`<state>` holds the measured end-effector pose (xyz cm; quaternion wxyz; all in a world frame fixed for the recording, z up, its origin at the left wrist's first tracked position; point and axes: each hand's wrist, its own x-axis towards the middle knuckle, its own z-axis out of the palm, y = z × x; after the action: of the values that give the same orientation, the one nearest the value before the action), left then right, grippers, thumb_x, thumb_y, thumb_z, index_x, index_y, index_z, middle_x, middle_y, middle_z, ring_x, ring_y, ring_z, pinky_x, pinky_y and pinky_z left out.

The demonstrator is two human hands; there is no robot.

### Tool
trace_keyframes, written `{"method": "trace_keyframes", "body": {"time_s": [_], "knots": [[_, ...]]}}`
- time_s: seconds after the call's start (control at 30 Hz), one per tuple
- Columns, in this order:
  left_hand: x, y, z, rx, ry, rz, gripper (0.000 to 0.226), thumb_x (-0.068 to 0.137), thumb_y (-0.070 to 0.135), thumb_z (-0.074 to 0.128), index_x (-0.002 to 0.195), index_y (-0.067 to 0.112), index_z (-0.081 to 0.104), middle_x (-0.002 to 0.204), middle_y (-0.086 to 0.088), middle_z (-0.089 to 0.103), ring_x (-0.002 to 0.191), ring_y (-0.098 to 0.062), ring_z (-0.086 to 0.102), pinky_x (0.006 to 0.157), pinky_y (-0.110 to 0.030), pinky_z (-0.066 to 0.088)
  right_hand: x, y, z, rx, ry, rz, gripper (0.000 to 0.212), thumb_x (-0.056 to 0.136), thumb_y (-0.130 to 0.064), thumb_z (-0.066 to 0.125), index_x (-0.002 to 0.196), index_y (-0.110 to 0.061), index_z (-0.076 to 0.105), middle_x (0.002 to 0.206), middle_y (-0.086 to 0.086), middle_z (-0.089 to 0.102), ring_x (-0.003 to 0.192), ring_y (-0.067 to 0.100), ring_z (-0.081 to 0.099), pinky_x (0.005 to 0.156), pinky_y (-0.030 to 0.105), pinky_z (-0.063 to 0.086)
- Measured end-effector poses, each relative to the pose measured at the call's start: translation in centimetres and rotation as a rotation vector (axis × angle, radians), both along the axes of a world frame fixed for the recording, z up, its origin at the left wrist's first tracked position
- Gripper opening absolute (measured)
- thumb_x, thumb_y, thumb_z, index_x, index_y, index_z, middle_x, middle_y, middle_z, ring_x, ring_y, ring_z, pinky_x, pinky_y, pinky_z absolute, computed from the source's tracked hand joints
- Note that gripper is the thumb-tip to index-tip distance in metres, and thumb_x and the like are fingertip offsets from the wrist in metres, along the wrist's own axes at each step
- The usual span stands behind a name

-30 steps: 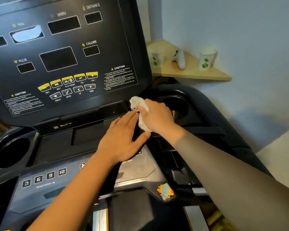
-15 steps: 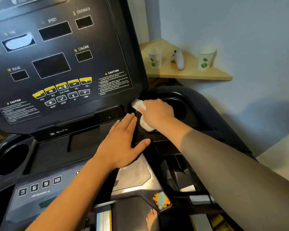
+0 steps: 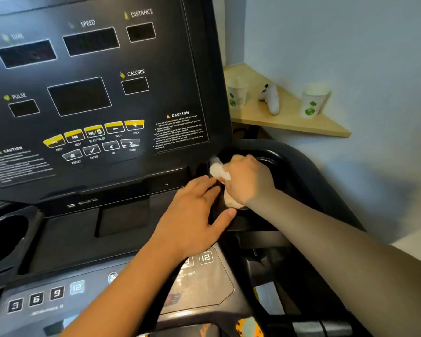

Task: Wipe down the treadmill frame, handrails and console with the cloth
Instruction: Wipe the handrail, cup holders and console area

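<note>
The black treadmill console (image 3: 102, 93) fills the upper left, with dark display windows and yellow buttons. Below it lies a black tray and a grey keypad panel (image 3: 204, 283). My right hand (image 3: 248, 181) grips a bunched white cloth (image 3: 218, 170) against the frame beside the right cup holder (image 3: 272, 159), at the console's lower right corner. My left hand (image 3: 195, 220) rests flat on the tray edge with fingers straight, its fingertips just left of the cloth.
A wooden corner shelf (image 3: 289, 120) on the wall holds two paper cups (image 3: 314, 99) and a white game controller (image 3: 271, 98). A left cup holder (image 3: 5, 239) sits at the console's left edge. The black right handrail (image 3: 326, 190) curves down to the right.
My right hand with the cloth has slid a little up and right toward the cup holder rim. The left hand stays flat on the tray. The view has shifted slightly closer.
</note>
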<state>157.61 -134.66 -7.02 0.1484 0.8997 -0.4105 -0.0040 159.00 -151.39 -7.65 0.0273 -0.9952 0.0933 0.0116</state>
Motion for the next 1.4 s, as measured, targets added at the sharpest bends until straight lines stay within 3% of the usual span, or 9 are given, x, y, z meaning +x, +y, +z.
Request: {"method": "trace_keyframes", "body": {"time_s": [0.27,0.4,0.53,0.63,0.9,1.07,1.17,1.23,1.4], "knots": [[-0.3,0.7,-0.4,0.036,0.044,0.036,0.078,0.091,0.066,0.022,0.152,0.019,0.036,0.161,0.006,0.025,0.15,-0.009,0.012,0.12,-0.026,0.007,1.2,-3.9,-0.2,-0.28,-0.168,0.153,0.028,0.09,-0.026,0.061,0.118,-0.022,0.065,0.112,0.006,0.063,0.109,0.031,0.052,0.079,0.038,0.045],[-0.2,0.9,-0.4,0.06,0.041,0.035,0.074,0.093,0.064,0.024,0.154,0.022,0.029,0.163,0.008,0.017,0.151,-0.008,0.007,0.121,-0.029,0.005,-2.1,-8.6,0.7,-0.38,-0.036,0.03,0.029,0.089,-0.031,0.058,0.117,-0.025,0.064,0.105,0.004,0.06,0.1,0.028,0.054,0.071,0.033,0.035],[-0.1,0.7,-0.5,0.074,0.023,0.032,0.074,0.093,0.065,0.024,0.152,0.021,0.033,0.162,0.006,0.021,0.15,-0.011,0.011,0.12,-0.033,0.01,0.1,-7.8,1.7,-0.27,0.06,-0.142,0.026,0.081,-0.024,0.063,0.107,-0.021,0.065,0.103,0.005,0.058,0.101,0.028,0.054,0.077,0.033,0.043],[-0.1,0.6,-0.6,0.066,0.008,0.038,0.078,0.091,0.068,0.02,0.151,0.021,0.037,0.161,0.006,0.025,0.15,-0.012,0.014,0.119,-0.033,0.013,1.5,-4.5,0.1,-0.218,0.003,-0.033,0.033,0.089,-0.022,0.057,0.121,-0.016,0.06,0.115,0.009,0.058,0.11,0.03,0.051,0.087,0.037,0.04],[0.1,0.9,-0.7,0.036,0.049,0.032,0.08,0.089,0.069,0.013,0.152,0.024,0.034,0.161,0.009,0.023,0.15,-0.008,0.013,0.122,-0.035,0.015,-3.3,-7.7,0.5,-0.16,-0.088,-0.062,0.04,0.097,-0.048,0.045,0.122,-0.022,0.06,0.108,0.007,0.06,0.1,0.028,0.056,0.077,0.037,0.04],[0.3,0.3,-0.6,0.03,-0.014,0.057,0.079,0.09,0.068,0.013,0.144,0.023,0.048,0.156,0.005,0.036,0.147,-0.013,0.023,0.115,-0.036,0.021,-9.8,-6.9,0.6,0.201,-0.093,-0.205,0.037,0.098,-0.049,0.04,0.081,-0.021,0.058,0.078,0.0,0.06,0.066,0.01,0.048,0.059,0.028,0.032],[0.1,-0.1,-0.3,0.028,-0.035,0.042,0.074,0.093,0.065,0.013,0.14,0.022,0.052,0.152,0.005,0.042,0.144,-0.013,0.027,0.112,-0.039,0.026,-7.7,-4.0,0.9,0.401,-0.05,-0.121,0.034,0.098,-0.048,0.042,0.096,-0.024,0.065,0.089,-0.003,0.066,0.076,0.012,0.056,0.071,0.031,0.041],[0.0,0.0,-0.1,-0.084,0.006,0.042,0.065,0.099,0.058,0.017,0.137,0.021,0.054,0.144,0.004,0.051,0.138,-0.012,0.037,0.111,-0.035,0.031,-5.4,-0.2,0.7,0.383,-0.018,-0.011,0.024,0.097,-0.042,0.048,0.095,-0.024,0.062,0.085,-0.006,0.062,0.075,0.013,0.057,0.07,0.03,0.04],[-0.7,0.6,0.0,-0.121,0.083,0.095,0.077,0.094,0.063,0.01,0.143,0.017,0.048,0.149,0.001,0.045,0.141,-0.014,0.035,0.114,-0.028,0.023,-7.4,-1.8,-0.2,0.393,-0.095,-0.021,0.05,0.096,-0.061,0.031,0.105,-0.023,0.064,0.087,-0.005,0.063,0.075,0.01,0.058,0.064,0.027,0.041]]}}
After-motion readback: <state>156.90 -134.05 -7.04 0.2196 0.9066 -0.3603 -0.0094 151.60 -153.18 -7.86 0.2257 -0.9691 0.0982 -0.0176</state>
